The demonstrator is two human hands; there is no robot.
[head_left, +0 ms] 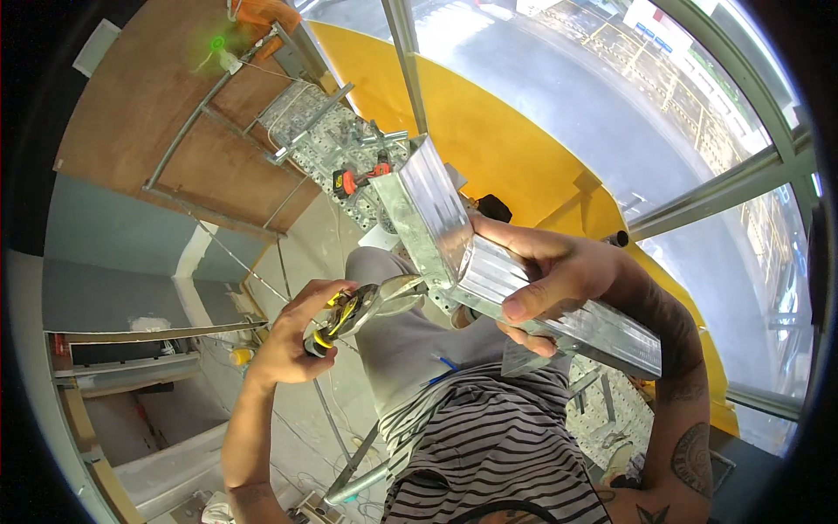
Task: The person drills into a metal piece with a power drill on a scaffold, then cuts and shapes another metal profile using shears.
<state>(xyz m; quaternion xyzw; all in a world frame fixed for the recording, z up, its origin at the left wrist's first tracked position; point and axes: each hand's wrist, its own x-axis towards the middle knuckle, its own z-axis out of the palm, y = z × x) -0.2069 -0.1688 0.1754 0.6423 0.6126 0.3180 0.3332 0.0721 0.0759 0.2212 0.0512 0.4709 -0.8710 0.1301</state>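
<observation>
My left hand is closed around the yellow-and-black handles of a pair of tin snips. The snips' metal jaws reach the edge of a shiny metal stud where it bends; whether they bite into the metal I cannot tell. My right hand grips that stud just past the bend, thumb on its ribbed face and fingers wrapped below. From the bend, one part of the stud angles up and away, and the other runs down to the right under my right forearm.
A red-and-black cordless drill lies on a perforated scaffold platform among metal pieces. Scaffold tubes stand at the left. A yellow panel and a framed window border the right. Another perforated platform is below.
</observation>
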